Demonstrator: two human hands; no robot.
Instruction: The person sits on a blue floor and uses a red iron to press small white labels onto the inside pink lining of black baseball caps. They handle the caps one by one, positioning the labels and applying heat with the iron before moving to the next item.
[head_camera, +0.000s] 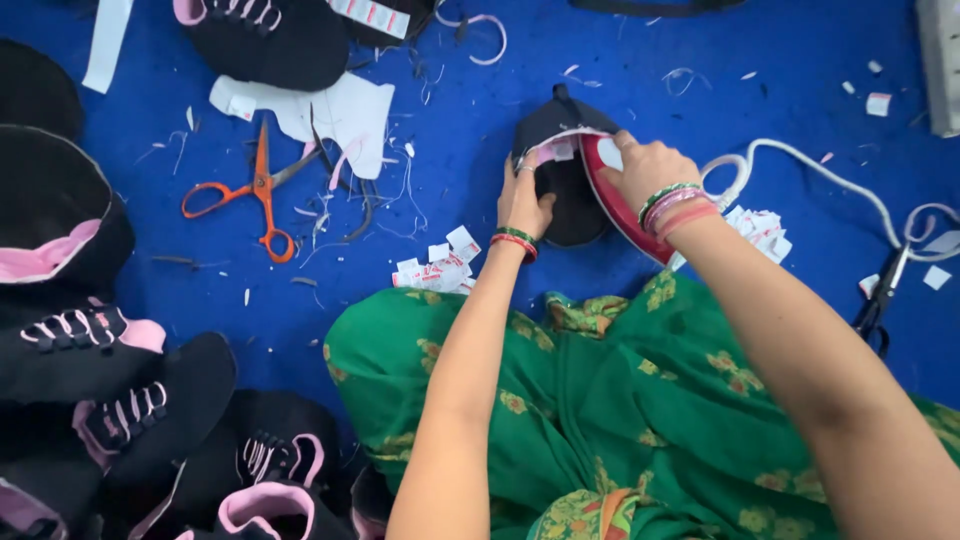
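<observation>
Green fabric (600, 400) over blue floor (450, 150); hands: left (522, 205) pins black upper (562, 180), right (645, 170) grips iron (615, 205).

Right hand (648, 170) gripping red iron (620, 205), left hand (522, 205) steadying black shoe upper (565, 190) — blue floor (450, 150)
</observation>
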